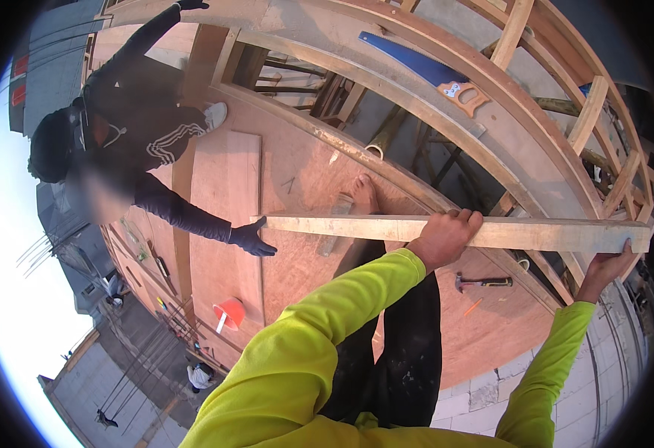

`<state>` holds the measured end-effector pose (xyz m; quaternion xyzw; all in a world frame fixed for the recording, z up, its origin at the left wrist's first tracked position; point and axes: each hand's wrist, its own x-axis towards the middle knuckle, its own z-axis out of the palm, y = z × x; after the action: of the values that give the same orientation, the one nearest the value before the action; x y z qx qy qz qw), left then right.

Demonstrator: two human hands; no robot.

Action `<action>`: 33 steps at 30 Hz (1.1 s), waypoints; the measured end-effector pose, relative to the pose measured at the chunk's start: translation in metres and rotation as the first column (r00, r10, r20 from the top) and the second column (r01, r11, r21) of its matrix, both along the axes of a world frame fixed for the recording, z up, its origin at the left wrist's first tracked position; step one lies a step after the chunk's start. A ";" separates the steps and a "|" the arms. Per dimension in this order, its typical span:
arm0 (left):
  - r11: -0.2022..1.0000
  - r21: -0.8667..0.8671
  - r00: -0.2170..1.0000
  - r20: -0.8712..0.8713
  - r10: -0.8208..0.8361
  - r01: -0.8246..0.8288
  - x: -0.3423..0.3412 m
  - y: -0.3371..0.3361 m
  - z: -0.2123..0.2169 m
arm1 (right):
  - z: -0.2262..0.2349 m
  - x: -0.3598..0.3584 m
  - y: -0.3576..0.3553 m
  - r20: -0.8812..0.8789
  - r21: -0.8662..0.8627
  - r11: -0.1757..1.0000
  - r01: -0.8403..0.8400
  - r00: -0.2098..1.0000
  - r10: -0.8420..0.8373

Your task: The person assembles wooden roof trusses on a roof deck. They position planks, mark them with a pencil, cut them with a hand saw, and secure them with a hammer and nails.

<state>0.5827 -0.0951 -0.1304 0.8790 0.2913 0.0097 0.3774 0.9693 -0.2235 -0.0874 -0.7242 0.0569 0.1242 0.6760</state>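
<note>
A long pale wooden beam (387,226) stretches sideways in front of me, above the plywood deck. Over its upper edge curl the fingers of my left hand (446,237), closed around the wood right of its middle. My right hand (608,270) grips the same beam from below, close to its right end. At the far left end, a co-worker's dark-gloved hand (252,237) reaches out with fingers spread, at or just beside the wood; whether it touches I cannot tell.
A blue handsaw (416,63) rests on the boards beyond the frame openings. On the plywood (304,261) lie a hammer (484,282), an orange pencil (473,306) and a red bucket (230,312). Openings (409,149) between timbers show poles below. The co-worker (140,119) leans in from the left.
</note>
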 end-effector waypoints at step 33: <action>0.770 0.299 0.825 -0.166 -0.540 0.564 -0.036 0.092 -0.166 | -0.205 -0.218 -0.160 -0.408 0.248 0.915 0.319 0.891 -0.201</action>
<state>0.5472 -0.0033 -0.2961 0.9763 0.0275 -0.0832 0.1980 0.7510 -0.3837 -0.2928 -0.5582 0.2620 0.1743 0.7677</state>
